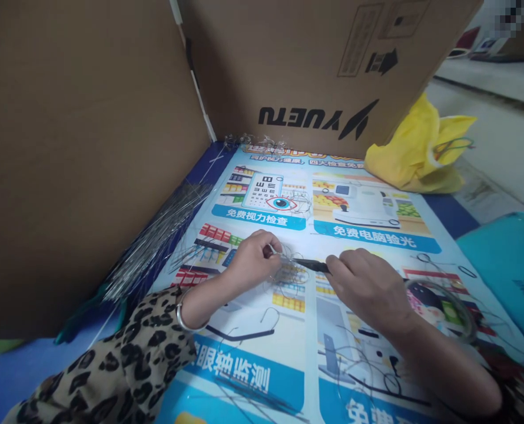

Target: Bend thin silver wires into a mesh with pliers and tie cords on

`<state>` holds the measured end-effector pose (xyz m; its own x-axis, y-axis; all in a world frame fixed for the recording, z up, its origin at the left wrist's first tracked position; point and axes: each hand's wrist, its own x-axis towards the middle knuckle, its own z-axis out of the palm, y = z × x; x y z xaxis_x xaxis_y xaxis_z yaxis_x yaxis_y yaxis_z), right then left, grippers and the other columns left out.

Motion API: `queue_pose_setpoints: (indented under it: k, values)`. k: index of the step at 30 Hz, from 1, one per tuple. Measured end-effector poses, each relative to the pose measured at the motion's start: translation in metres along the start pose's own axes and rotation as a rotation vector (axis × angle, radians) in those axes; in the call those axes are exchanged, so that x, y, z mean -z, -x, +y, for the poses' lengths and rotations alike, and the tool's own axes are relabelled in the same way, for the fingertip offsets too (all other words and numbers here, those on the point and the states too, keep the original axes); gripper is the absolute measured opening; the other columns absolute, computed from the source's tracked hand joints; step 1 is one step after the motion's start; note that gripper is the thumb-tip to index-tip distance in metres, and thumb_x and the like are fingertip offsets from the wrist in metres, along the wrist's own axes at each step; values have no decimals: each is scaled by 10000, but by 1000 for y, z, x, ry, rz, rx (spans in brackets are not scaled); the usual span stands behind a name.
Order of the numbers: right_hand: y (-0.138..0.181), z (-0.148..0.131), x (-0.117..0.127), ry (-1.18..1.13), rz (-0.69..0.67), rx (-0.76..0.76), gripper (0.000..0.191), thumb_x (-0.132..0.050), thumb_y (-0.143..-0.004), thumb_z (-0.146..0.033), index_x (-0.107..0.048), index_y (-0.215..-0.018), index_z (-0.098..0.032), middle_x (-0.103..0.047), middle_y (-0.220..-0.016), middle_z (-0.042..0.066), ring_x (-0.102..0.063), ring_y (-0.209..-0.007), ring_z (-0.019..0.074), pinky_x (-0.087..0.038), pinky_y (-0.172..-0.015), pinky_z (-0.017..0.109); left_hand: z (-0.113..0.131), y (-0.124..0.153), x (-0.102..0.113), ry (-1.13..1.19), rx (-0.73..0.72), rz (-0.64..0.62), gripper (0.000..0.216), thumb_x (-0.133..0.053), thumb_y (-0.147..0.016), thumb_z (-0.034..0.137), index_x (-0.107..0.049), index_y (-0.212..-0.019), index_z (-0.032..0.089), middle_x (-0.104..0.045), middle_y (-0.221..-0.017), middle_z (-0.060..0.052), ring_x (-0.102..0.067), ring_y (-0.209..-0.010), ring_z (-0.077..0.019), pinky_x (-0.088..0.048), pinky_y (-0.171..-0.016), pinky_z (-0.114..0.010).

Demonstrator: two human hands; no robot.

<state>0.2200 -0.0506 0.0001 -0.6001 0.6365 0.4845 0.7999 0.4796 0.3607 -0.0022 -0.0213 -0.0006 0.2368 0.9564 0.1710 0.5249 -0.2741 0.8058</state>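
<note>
The left hand (255, 259) is pinching a thin wire tangle (288, 272) between clenched fingers (266, 247), just above the printed poster (262, 359) covering the surface. The right hand (368, 285) is grasping a dark pointed tool (310, 265), its tip touching the tangle. A bundle of straight wires (156, 235) is lying at the left.

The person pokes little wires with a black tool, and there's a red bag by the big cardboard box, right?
Not quite. The head view shows the bag by the cardboard box is yellow, not red. The right hand does hold a black tool to the little wires at the left hand.
</note>
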Motion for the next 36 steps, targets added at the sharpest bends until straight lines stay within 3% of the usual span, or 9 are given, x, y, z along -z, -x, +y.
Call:
queue_pose_setpoints:
  k: [18,36]
  values:
    - [1,-1,3,17,-6,13,170,-482,-820,-184,-557,-669,-207,-476,-611,24,-380,-632,161,-231,-591,316,5,0,0,-10,27,-11,120,-501,-631,71,-564,-690,155,-536,-723,2,-466,-601,-87,-385,-555,-207]
    - [5,-5,-11,-284,-133,-234,228,-463,-851,-383,-566,-802,-186,-575,-755,34,-534,-725,149,-320,-585,245,3,0,1,-1,-106,-86,178,-501,-669,26,-604,-694,169,-593,-799,-23,-554,-810,-141,-438,-711,-249]
